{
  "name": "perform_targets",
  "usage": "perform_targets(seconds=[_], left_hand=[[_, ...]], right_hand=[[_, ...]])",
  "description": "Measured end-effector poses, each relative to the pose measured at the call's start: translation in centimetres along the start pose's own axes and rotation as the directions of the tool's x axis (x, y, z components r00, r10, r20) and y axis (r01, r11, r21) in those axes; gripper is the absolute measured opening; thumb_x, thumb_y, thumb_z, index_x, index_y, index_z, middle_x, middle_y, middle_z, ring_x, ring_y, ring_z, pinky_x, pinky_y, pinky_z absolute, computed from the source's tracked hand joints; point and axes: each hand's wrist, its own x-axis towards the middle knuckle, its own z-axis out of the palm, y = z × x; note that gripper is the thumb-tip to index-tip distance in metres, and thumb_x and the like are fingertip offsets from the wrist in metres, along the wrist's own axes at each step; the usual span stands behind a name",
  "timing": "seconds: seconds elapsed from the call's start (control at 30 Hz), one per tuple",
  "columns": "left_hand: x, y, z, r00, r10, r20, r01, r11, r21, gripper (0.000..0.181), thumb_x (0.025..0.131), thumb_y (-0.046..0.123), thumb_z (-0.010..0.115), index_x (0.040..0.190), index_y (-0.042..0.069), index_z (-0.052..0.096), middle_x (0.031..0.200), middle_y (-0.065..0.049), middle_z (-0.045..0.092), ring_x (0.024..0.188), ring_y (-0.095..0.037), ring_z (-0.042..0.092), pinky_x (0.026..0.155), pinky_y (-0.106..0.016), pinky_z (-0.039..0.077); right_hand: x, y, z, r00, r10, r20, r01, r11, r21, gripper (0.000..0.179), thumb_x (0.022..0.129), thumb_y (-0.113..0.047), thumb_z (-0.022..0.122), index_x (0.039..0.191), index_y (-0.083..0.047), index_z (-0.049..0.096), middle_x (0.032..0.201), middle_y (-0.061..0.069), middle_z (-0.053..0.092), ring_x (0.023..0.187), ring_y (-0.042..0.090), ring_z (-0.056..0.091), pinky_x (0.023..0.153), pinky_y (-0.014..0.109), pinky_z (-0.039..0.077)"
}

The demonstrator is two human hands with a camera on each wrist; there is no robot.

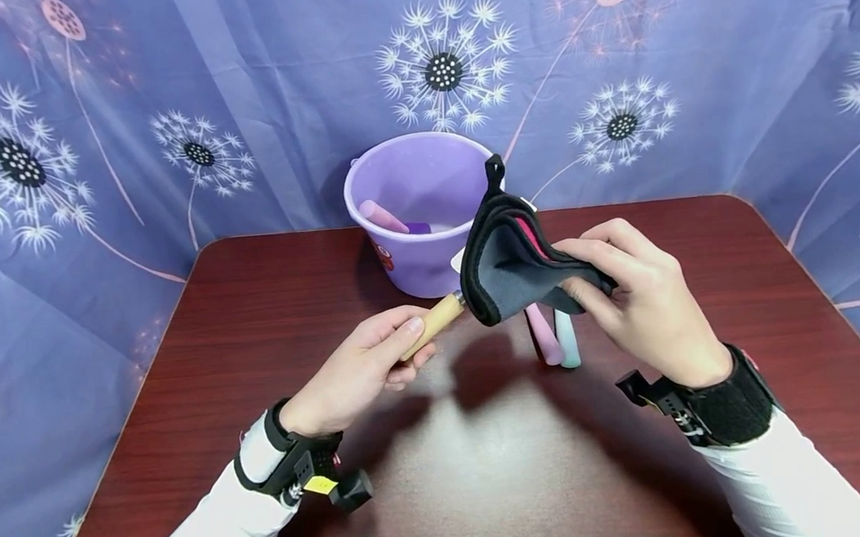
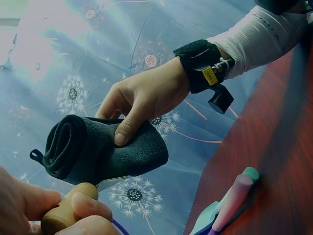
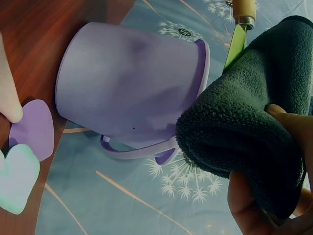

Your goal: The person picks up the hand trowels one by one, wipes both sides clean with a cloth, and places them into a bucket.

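My left hand (image 1: 365,359) grips the light wooden handle (image 1: 441,321) of a tool, thumb along its top. A metal collar and part of a flat, shiny blade (image 3: 235,46) show in the right wrist view. The rest of that blade is hidden behind a folded dark grey cloth (image 1: 507,268). This fleecy cloth has black edging, a hanging loop and a bit of red inside. My right hand (image 1: 639,297) pinches its right end between thumb and fingers. Both things are held up above the table, in front of the purple bucket (image 1: 418,265).
A pink handle (image 1: 384,217) and a purple piece (image 1: 418,228) lie inside the bucket. Beneath the cloth, a pink-handled shovel (image 1: 545,339) and a mint-handled shovel (image 1: 567,342) rest on the dark red table (image 1: 276,286). A flowered blue curtain (image 1: 286,88) hangs behind.
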Motion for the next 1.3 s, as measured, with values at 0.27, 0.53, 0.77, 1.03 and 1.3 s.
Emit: perform_targets(seconds=[0.27, 0.53, 0.77, 1.03, 1.3], left_hand=[[-0.1, 0.2, -0.3, 1.0, -0.001, 0.007, 0.001, 1.0, 0.016, 0.028, 0.107, 0.025, 0.045, 0.122, 0.006, 0.059, 0.081, -0.009, 0.044, 0.059, -0.013, 0.033, 0.053, -0.022, 0.027], [-0.3, 0.2, -0.6, 0.999, 0.05, 0.018, -0.051, 0.997, 0.055, 0.026, 0.107, 0.023, 0.046, 0.12, 0.005, 0.059, 0.082, -0.011, 0.044, 0.061, -0.014, 0.034, 0.053, -0.022, 0.027], [-0.3, 0.4, -0.8, 0.998, 0.067, 0.001, -0.067, 0.993, 0.099, 0.026, 0.106, 0.025, 0.048, 0.123, 0.01, 0.061, 0.078, -0.011, 0.04, 0.059, -0.016, 0.033, 0.051, -0.024, 0.026], [-0.4, 0.4, -1.2, 0.988, 0.15, -0.035, -0.128, 0.927, 0.353, 0.021, 0.105, 0.029, 0.051, 0.12, 0.021, 0.063, 0.07, -0.007, 0.041, 0.058, -0.018, 0.036, 0.052, -0.027, 0.029], [-0.4, 0.2, -1.3, 0.975, 0.214, -0.053, -0.166, 0.869, 0.467, 0.018, 0.104, 0.028, 0.053, 0.119, 0.023, 0.062, 0.074, -0.001, 0.042, 0.064, -0.016, 0.039, 0.061, -0.03, 0.035]], right_hand=[[-0.3, 0.8, 0.2, 0.997, 0.061, -0.04, -0.062, 0.997, -0.036, 0.032, 0.077, 0.006, 0.078, 0.107, -0.003, 0.073, 0.097, 0.009, 0.061, 0.08, 0.011, 0.053, 0.067, 0.019, 0.038], [-0.5, 1.3, 0.1, 0.989, 0.126, -0.08, -0.133, 0.988, -0.081, 0.031, 0.08, 0.002, 0.077, 0.11, -0.003, 0.073, 0.097, 0.01, 0.061, 0.083, 0.014, 0.052, 0.069, 0.02, 0.036], [-0.5, 1.6, 0.0, 0.98, 0.164, -0.113, -0.177, 0.978, -0.109, 0.028, 0.081, 0.0, 0.076, 0.109, -0.005, 0.074, 0.097, 0.01, 0.062, 0.084, 0.015, 0.053, 0.073, 0.018, 0.035], [-0.3, 1.4, 0.0, 0.973, 0.193, -0.129, -0.208, 0.972, -0.114, 0.027, 0.081, 0.0, 0.076, 0.107, -0.006, 0.074, 0.096, 0.01, 0.063, 0.084, 0.016, 0.053, 0.073, 0.018, 0.034], [-0.3, 1.1, -0.1, 0.967, 0.225, -0.122, -0.238, 0.967, -0.096, 0.027, 0.081, 0.001, 0.077, 0.107, -0.006, 0.075, 0.096, 0.009, 0.063, 0.085, 0.014, 0.052, 0.073, 0.019, 0.035]])
